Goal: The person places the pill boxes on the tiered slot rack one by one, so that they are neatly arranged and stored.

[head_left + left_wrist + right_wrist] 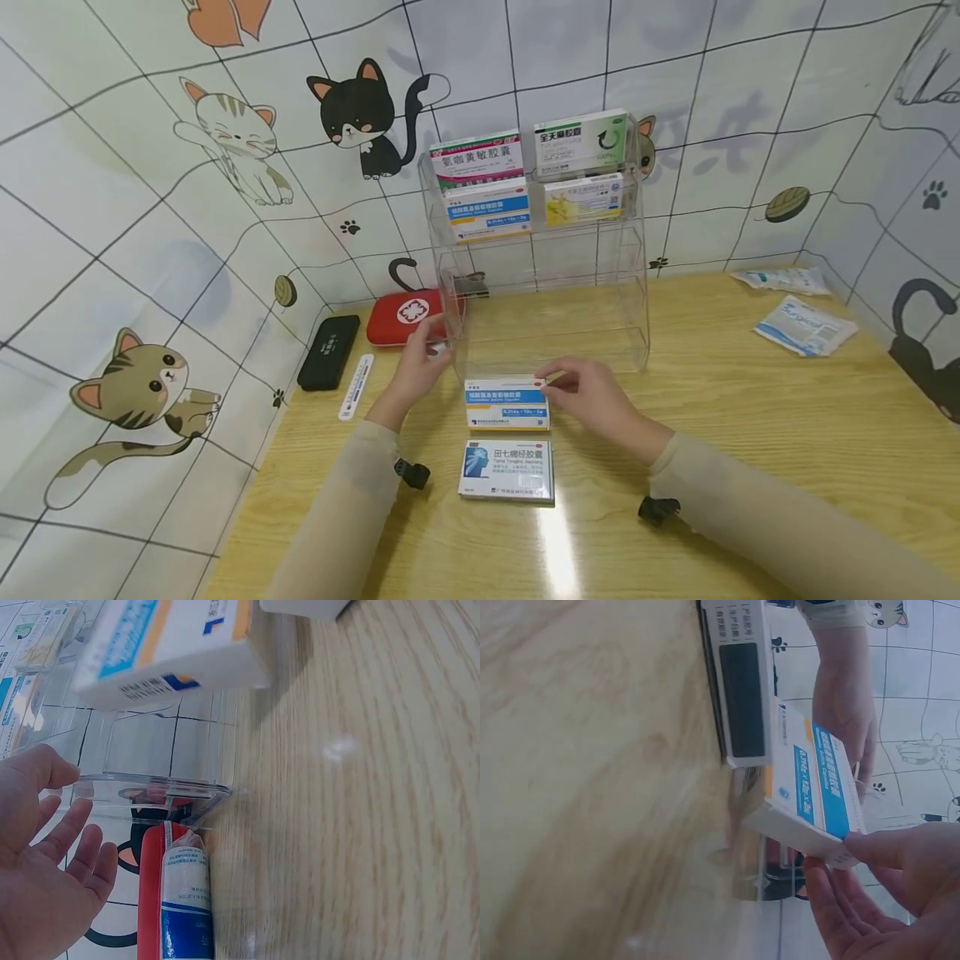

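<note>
My right hand [600,400] pinches the right end of a white, blue and orange medicine box [506,405], thumb on its face and fingers behind. In the right wrist view the box [810,780] tilts above the table. My left hand [52,855] is at the left side of a clear acrylic rack [165,784], fingers loosely bent and spread, thumb by the panel's edge; whether it presses there I cannot tell. A white and grey medicine box [506,471] with a blue head picture lies on the table in front of the held box.
On the rack's upper tiers stand a pink-and-white box [480,158], a matching blue-and-orange box [489,212], a green-and-white box [581,146] and a yellow-and-white box [585,200]. Left are a red first-aid case [390,321], a white-and-blue tube [186,900], a black case [328,353] and a thermometer [356,387]. Right: packets [806,325].
</note>
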A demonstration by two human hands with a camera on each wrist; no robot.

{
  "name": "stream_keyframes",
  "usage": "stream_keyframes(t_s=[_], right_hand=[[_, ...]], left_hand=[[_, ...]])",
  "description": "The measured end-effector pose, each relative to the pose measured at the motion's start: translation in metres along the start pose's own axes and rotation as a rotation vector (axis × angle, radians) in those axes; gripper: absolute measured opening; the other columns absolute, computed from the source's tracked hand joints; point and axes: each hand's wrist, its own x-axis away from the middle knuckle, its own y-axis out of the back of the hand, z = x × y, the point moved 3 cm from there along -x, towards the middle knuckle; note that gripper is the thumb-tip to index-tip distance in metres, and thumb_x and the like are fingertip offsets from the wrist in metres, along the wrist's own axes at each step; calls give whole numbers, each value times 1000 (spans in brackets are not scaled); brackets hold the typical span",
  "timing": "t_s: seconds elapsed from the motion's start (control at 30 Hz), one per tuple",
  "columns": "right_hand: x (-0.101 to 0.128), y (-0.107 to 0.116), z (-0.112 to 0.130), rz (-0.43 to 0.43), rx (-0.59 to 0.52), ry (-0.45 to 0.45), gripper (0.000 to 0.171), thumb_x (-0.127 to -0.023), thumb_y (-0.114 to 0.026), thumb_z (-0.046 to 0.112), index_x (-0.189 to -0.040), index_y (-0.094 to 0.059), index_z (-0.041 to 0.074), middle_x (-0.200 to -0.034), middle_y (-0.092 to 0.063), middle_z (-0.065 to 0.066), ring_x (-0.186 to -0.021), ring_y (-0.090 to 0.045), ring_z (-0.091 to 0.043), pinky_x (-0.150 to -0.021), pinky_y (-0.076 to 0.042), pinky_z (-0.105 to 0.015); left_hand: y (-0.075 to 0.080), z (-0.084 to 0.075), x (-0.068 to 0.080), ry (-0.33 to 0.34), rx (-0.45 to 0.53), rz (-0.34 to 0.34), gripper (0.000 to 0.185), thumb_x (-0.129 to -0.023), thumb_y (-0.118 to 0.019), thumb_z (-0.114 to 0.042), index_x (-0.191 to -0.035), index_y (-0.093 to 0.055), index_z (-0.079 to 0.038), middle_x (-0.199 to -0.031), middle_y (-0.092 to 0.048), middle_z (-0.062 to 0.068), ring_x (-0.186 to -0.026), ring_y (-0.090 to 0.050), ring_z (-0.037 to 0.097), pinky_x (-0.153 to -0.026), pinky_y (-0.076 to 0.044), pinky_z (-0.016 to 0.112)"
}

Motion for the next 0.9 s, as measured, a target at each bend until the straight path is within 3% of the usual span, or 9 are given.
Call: stream_keyframes(t_s=[0.23, 0.43, 0.53, 0.67, 0.9], right_hand=[[-16, 29, 25, -107, 83, 154, 17, -95, -75, 16, -113, -76, 18, -113, -75, 1, -96, -76, -19, -81, -63, -33], [-47, 66, 50, -269, 120, 396, 17, -93, -75, 8, -110, -77, 8, -118, -71, -8, -96, -74, -23, -86, -61, -31], [-64, 83, 62, -330, 120, 461, 17, -92, -76, 5, -109, -77, 6, -116, -72, -8, -98, -73, -24, -87, -61, -30], [-87, 99, 75, -360, 139, 469, 16, -94, -75, 9, -109, -77, 7, -117, -71, -6, -102, -72, -21, -89, -60, -29], [-118, 108, 83, -381, 110, 398, 16, -95, -74, 14, -111, -76, 12, -117, -70, 0, -101, -71, -12, -91, -60, -27]], left_hand=[[1, -2, 1, -4, -6, -4, 63, -96, -64, -2, -153, -41, -14, -147, -51, 10, -128, -50, 38, -109, -46, 50], [1, -2, -1, -3, -12, 3, 62, -96, -64, -3, -153, -41, -15, -149, -51, 9, -126, -51, 34, -109, -47, 50], [0, -1, -3, 1, -7, 11, 63, -96, -64, -2, -153, -41, -14, -150, -50, 9, -127, -52, 36, -110, -47, 50], [-1, 0, -3, -13, 18, 14, 63, -96, -64, 0, -153, -41, -12, -150, -50, 12, -128, -50, 43, -110, -46, 54], [1, 1, -2, -44, 39, 16, 62, -95, -64, 0, -152, -42, -10, -146, -51, 15, -125, -51, 45, -108, -45, 58]])
